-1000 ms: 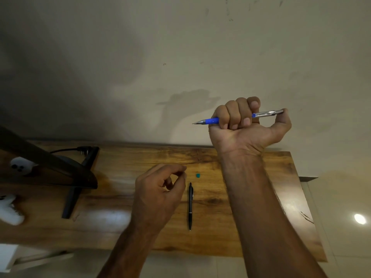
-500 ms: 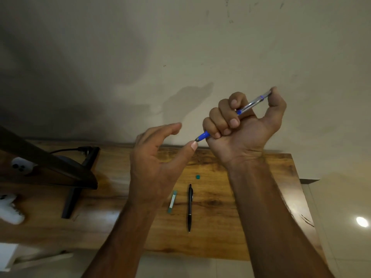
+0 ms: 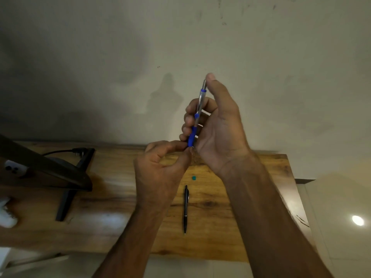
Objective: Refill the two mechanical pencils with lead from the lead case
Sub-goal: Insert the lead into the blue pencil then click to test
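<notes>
My right hand [image 3: 217,125] holds the blue and clear mechanical pencil [image 3: 197,112] nearly upright above the table, tip down, with the thumb on its top end. My left hand [image 3: 160,169] pinches at the pencil's tip with thumb and forefinger. The black mechanical pencil [image 3: 186,208] lies on the wooden table [image 3: 230,227], tip toward me. A small teal cap [image 3: 193,178] rests just beyond it. The lead case is hidden behind my left wrist.
A dark monitor with its stand [image 3: 68,189] and a cable [image 3: 60,151] takes up the table's left part. A white object [image 3: 7,215] lies at the far left edge. A plain wall rises behind the table; tiled floor shows to the right.
My right hand turned the blue pencil from level to nearly upright, tip down. My left hand rose from the table and closed on the tip, now covering the lead case.
</notes>
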